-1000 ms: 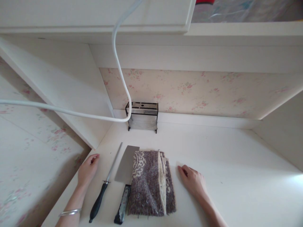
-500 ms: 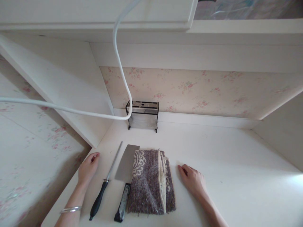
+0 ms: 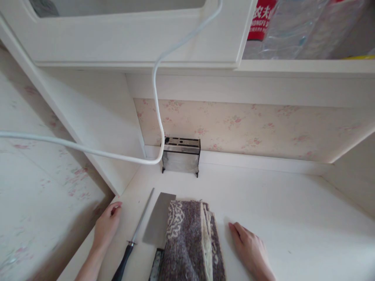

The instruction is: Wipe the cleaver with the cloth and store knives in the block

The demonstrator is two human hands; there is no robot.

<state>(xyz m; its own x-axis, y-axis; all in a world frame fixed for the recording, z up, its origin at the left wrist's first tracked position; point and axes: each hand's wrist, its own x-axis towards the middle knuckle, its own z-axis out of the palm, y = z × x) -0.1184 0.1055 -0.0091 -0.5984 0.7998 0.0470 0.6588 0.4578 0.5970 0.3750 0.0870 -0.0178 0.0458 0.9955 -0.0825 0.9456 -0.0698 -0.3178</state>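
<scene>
1 honing rod | 1 cleaver, partly covered by 1 folded cloth | left hand, right hand: 2 loose fists, empty

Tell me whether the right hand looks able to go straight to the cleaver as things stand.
Probably not: the folded cloth lies between the right hand and the cleaver, seeming to overlap its edge. Going over the cloth looks possible.

White cable, cabinet, floral wallpaper
</scene>
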